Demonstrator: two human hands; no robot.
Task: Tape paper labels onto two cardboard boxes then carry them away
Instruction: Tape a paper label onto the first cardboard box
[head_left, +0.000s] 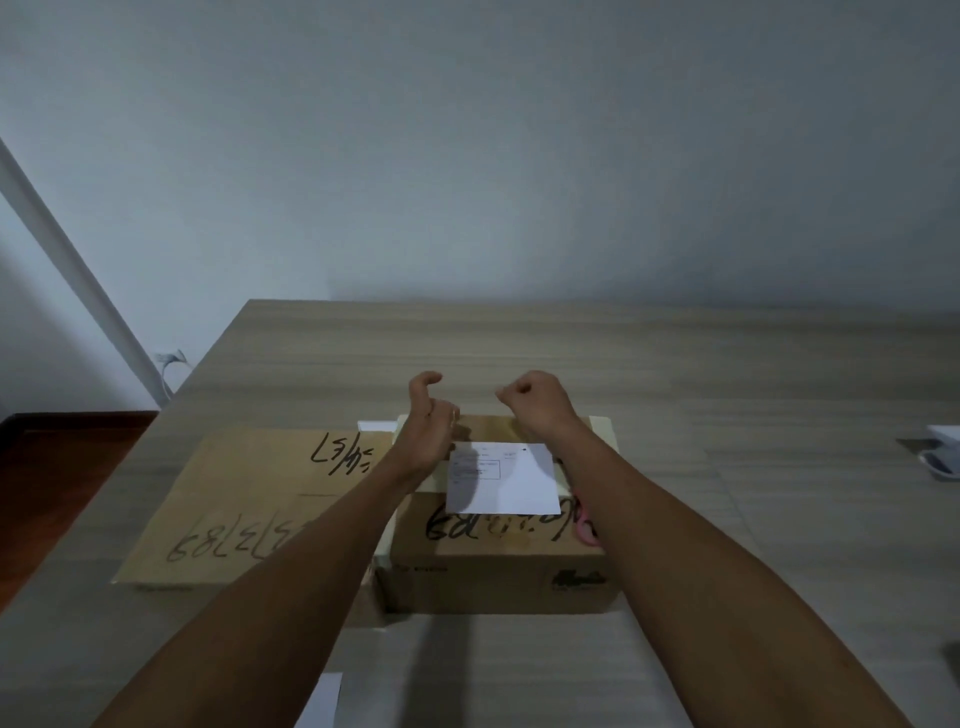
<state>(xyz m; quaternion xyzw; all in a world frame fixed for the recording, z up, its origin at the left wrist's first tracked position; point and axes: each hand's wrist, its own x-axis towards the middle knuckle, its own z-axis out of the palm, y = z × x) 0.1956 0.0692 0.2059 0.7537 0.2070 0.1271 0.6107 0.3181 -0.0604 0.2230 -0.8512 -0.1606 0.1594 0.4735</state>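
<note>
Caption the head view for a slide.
Both hands, left hand and right hand, raised above a cardboard box bearing a paper label on a wooden table.

Both hands (431, 415) (535, 402) hover above a paper label (514, 483) on a box (498, 566).

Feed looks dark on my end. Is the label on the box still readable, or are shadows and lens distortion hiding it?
Head view: dim, bluish light. A hand's shadow covers the left part of the paper label on the smaller cardboard box, and its print is too small to read. The left hand and right hand are sharp. Wide-angle bending shows at the table edges.
</note>
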